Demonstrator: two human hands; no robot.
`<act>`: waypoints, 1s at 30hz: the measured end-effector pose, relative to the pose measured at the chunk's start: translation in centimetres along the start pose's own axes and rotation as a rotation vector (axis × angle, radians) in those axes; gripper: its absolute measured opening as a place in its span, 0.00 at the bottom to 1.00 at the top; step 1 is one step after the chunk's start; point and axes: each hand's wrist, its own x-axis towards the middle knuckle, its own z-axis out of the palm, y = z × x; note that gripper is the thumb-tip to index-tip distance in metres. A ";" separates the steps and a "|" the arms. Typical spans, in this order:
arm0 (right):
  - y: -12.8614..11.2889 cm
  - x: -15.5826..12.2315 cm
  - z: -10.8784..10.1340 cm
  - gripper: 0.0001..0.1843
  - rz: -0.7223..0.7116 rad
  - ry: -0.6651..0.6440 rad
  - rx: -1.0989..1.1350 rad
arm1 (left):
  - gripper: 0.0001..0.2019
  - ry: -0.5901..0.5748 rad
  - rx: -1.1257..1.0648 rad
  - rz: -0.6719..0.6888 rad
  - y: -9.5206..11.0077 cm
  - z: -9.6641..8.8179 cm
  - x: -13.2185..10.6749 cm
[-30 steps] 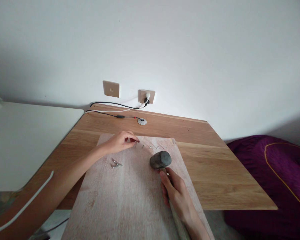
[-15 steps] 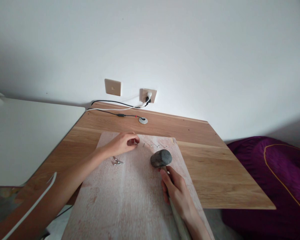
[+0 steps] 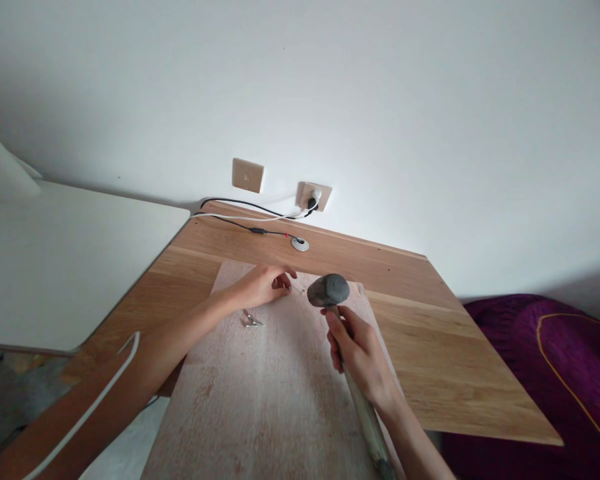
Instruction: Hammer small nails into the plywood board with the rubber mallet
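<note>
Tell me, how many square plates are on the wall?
2. A plain plate is on the left. The other, a socket, is just to its right and a little lower. None seem hidden.

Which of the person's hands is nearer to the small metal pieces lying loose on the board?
Left. The left hand rests just beyond the small metal pieces, apart from them; the right hand grips the hammer well to their right.

nails [image 3: 250, 321] on board [image 3: 260, 400], board on desk [image 3: 430, 347]
</note>
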 end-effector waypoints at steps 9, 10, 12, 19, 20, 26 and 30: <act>-1.9 2.1 2.3 0.20 -0.081 -0.019 -0.048 | 0.18 -0.026 0.013 0.039 1.1 -0.7 -0.1; -1.9 2.0 2.4 0.20 -0.088 0.001 -0.055 | 0.17 -0.025 0.003 0.027 1.1 -0.7 -0.1; -2.0 2.1 2.6 0.20 -0.092 0.030 -0.065 | 0.18 -0.033 -0.019 -0.001 1.1 -0.7 -0.1; -2.1 2.2 2.6 0.19 -0.050 -0.063 -0.120 | 0.20 -0.019 -0.007 0.020 0.8 -0.5 -0.1; -2.1 2.2 2.7 0.19 -0.050 -0.043 -0.116 | 0.21 -0.021 -0.006 0.017 0.8 -0.5 -0.1; -1.9 2.4 3.1 0.20 -0.053 -0.045 -0.105 | 0.25 -0.032 0.002 0.019 1.0 -0.6 -0.2; -1.7 2.4 3.1 0.19 -0.048 -0.040 -0.123 | 0.23 -0.023 0.006 0.020 0.9 -0.6 -0.2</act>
